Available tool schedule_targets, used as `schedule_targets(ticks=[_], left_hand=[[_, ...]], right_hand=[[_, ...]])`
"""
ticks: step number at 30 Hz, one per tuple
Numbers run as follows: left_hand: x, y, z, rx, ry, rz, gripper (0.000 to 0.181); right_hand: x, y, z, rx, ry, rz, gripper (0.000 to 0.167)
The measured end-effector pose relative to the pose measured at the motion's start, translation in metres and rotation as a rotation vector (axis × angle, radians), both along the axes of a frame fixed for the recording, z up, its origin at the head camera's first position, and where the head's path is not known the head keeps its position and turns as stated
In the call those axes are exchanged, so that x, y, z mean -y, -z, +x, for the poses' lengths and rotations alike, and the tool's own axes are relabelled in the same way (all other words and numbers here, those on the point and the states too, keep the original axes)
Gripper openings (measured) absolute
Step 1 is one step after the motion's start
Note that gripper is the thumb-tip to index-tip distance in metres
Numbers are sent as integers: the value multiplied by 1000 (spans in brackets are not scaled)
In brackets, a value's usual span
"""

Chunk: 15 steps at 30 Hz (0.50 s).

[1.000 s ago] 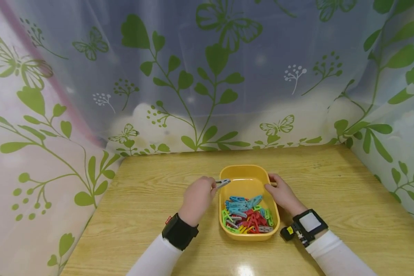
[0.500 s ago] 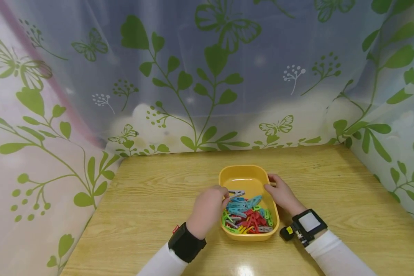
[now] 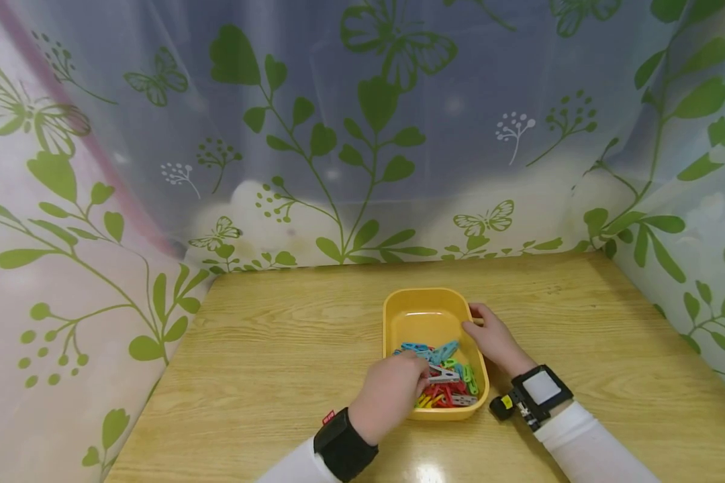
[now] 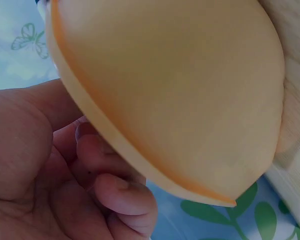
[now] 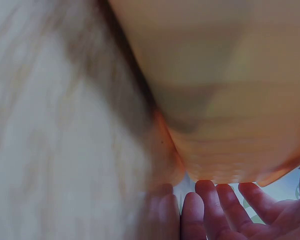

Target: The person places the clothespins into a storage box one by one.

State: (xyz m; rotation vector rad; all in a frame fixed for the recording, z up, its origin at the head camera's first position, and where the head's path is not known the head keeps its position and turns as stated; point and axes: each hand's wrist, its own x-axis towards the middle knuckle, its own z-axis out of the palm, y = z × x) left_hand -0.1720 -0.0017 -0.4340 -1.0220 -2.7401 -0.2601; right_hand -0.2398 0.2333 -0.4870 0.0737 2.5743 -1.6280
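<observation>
A yellow plastic tub (image 3: 427, 293) stands on the table with many clothespins in its near half. My left hand (image 3: 394, 388) reaches over the tub's left rim and pinches a grey clothespin (image 3: 444, 376) just above the pile. Blue clothespins (image 3: 444, 352) lie at the back of the heap, red clothespins (image 3: 446, 389) in front, and green clothespins (image 3: 471, 381) along the right wall. My right hand (image 3: 497, 341) grips the tub's right rim, thumb at the top. In the right wrist view, its fingertips touch the outer wall; in the left wrist view, the tub wall hides the held clothespin.
The wood-grain table (image 3: 290, 322) extends around the tub on all sides. A curtain (image 3: 362, 168) printed with green leaves and butterflies stands along the back, left and right edges. Black straps with devices sit on both wrists.
My left hand has moved right and toward me with the grey clothespin, from the tub's left rim to over the pile. My right hand stays on the rim.
</observation>
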Motion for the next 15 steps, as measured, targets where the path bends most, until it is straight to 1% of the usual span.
schedule_targets(ticks=[4,9,13,15], left_hand=[[-2,2,3,-8,16,-5,10],[-3,3,6,-14,20,-7,9],[-2,3,7,14,26,4,12],[-1,2,7,49,24,23,16]], right_hand=[[1,0,0,5,4,3,54],[1,-1,-1,4,4,0,54],[0,-1,-1,-1,0,-4,54],[-1,-1,-1,-2,-1,-6,55]])
